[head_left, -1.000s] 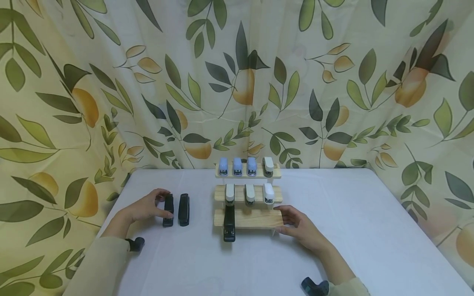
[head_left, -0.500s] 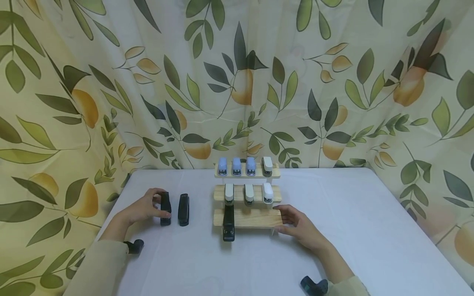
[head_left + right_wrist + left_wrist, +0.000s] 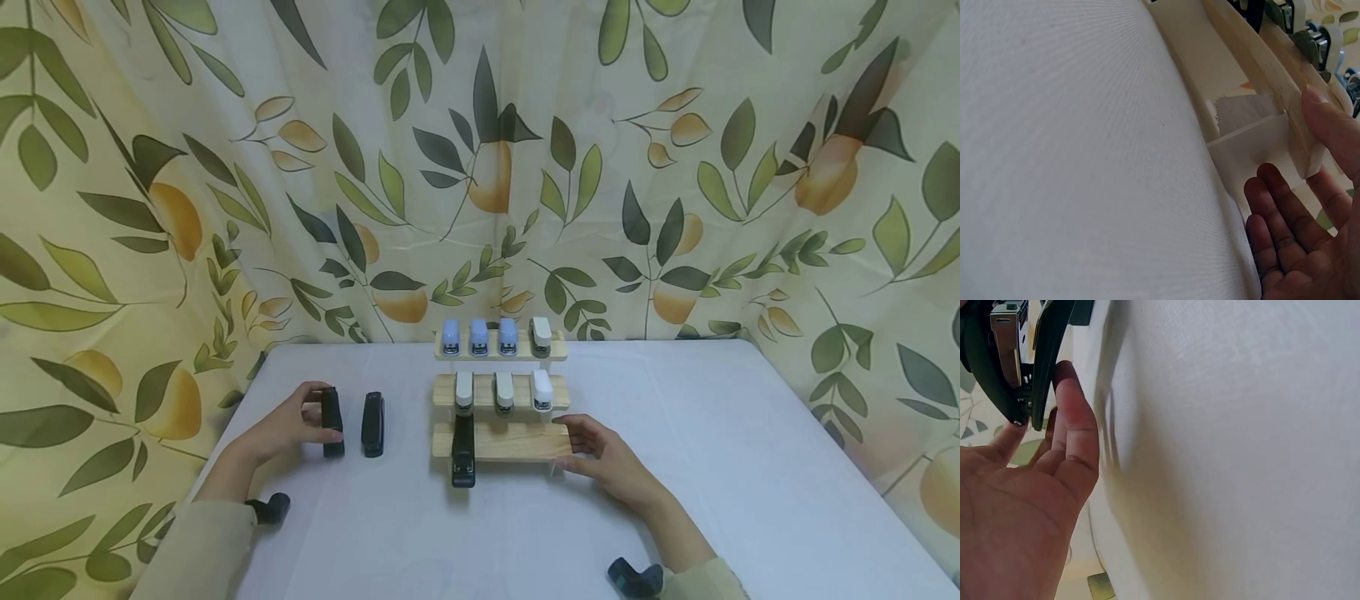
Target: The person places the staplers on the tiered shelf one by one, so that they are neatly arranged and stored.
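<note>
My left hand [image 3: 283, 427] grips a black stapler [image 3: 332, 421] on the left of the table, thumb near its front end and fingers towards its back. In the left wrist view the stapler [image 3: 1047, 356] shows its metal magazine, and its far part leaves the frame. Just to the right of it lies a second black stapler [image 3: 372, 425]. My right hand [image 3: 611, 467] holds the right end of the bottom board on a three-tier wooden rack [image 3: 517, 443]. In the right wrist view the thumb presses on the board [image 3: 1307, 147], with fingers under and beside its end.
Another black stapler [image 3: 463, 454] juts forward from the left of the bottom board. The middle board bears pale small staplers [image 3: 506, 390]; the top one has blue small staplers [image 3: 479, 337] and a whitish one [image 3: 541, 335]. A patterned curtain [image 3: 675, 125] hangs behind the table.
My left hand has shifted slightly left with its black stapler, widening the gap to the stapler beside it. The right hand stays at the rack.
</note>
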`<state>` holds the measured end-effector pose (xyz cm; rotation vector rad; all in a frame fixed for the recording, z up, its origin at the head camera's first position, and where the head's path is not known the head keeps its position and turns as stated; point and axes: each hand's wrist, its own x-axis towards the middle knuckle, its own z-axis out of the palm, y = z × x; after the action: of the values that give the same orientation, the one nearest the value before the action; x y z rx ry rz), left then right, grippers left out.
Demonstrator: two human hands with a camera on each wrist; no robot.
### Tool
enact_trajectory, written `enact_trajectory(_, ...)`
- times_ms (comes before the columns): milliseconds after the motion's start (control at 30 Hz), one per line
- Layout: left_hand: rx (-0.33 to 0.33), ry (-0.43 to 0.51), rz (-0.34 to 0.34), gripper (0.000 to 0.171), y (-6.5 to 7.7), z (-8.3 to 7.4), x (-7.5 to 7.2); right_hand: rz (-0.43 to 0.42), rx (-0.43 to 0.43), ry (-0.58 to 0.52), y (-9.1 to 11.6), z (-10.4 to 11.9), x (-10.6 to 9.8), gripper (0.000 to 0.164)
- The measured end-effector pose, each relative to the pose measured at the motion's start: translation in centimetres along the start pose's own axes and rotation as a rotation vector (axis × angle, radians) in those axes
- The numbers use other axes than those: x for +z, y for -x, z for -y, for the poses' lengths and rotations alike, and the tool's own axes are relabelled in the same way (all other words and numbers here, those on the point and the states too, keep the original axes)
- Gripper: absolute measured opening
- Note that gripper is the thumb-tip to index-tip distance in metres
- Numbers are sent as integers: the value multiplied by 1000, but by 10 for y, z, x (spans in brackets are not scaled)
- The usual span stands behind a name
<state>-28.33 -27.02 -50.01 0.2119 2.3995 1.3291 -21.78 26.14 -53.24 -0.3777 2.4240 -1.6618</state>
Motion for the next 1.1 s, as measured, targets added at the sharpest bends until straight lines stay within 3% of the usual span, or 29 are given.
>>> enact_trajectory(567,68,51,-31,100,10,-4,5,8,23,-6,0,0,0,62)
enact_trajectory(1100,106,56,-68,103,20,-34,17,2,21,-15,1,1,0,63)
